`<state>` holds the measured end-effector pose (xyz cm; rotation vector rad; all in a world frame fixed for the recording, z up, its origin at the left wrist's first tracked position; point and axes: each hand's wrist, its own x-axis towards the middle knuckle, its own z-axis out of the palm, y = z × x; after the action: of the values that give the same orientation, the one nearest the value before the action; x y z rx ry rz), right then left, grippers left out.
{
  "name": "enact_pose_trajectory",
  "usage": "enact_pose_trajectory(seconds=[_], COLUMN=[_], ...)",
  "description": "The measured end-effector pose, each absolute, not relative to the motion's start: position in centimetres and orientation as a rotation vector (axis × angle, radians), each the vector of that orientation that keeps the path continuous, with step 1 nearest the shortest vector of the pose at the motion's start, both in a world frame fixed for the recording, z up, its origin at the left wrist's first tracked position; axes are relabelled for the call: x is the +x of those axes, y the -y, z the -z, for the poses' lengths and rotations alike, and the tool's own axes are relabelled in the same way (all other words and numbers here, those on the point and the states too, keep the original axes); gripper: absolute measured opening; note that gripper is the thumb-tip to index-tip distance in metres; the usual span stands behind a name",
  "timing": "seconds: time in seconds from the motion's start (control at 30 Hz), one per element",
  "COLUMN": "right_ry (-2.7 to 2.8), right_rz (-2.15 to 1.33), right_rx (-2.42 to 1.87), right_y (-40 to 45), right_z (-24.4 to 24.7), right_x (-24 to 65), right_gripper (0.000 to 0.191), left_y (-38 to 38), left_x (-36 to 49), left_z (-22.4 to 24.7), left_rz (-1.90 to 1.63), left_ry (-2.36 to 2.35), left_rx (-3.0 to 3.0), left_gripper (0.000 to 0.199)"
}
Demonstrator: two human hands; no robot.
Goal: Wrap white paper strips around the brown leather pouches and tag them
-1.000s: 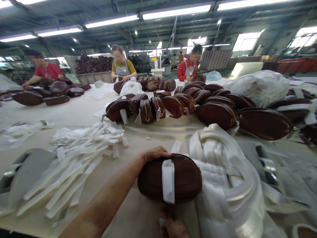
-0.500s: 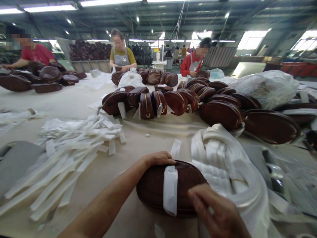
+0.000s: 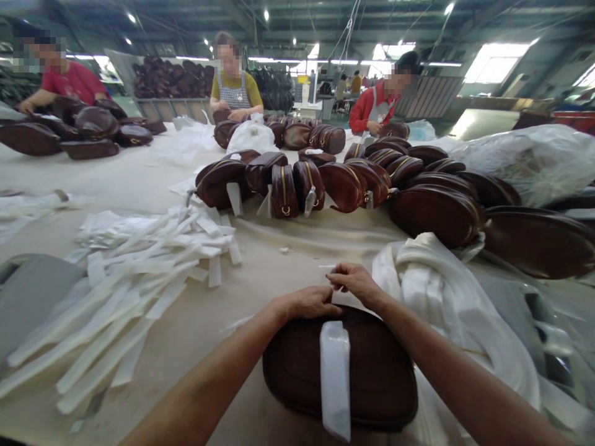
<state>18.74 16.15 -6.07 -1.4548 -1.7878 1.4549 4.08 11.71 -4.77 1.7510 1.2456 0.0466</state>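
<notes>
Two forearms (image 3: 218, 371) slant inward about one brown bag (image 3: 300, 365), near and right of centre, one white strip (image 3: 335, 381) down its front. The left hand (image 3: 311, 302) bends onto its top edge — gripping, I cannot tell — while the right hand (image 3: 356, 284), just beyond, pinches one thin white sliver (image 3: 326, 266).

My head carries the single camera, facing forward and down across the counter (image 3: 269, 279), my left hand (image 3: 310, 302) and right hand (image 3: 357, 284) near it.
</notes>
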Motion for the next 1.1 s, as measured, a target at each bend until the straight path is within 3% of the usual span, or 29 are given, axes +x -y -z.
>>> enact_pose_trajectory(seconds=[0.4, 0.5, 0.6, 0.9, 1.1], right_ry=[1.620, 1.660, 1.736, 2.181, 2.310], right_rz=[-1.489, -1.542, -1.539, -1.026, -0.821], right_rx=[-1.061, -1.012, -0.988, -0.990, -0.844], right_y=[-12.5, -12.1, -11.4, -6.9, -5.0], right_z=[3.4, 3.1, 2.6, 2.1, 3.0], right_x=[20.1, 20.4, 20.6, 21.9, 22.4], right_gripper=[0.021, 0.020, 0.020, 0.014, 0.011], left_y=[-11.6, -11.6, -11.5, -11.6, -11.7], left_x=[2.8, 3.1, 3.1, 3.2, 2.7], left_z=[5.4, 5.4, 5.4, 6.4, 6.6], left_rz=[-0.222, -0.337, -0.355, -0.331, -0.317], left_ry=[-1.244, -1.214, -1.193, -1.147, -1.161], left_rx=[1.582, 1.564, 1.520, 1.461, 1.429], left_gripper=[0.029, 0.041, 0.031, 0.009, 0.021])
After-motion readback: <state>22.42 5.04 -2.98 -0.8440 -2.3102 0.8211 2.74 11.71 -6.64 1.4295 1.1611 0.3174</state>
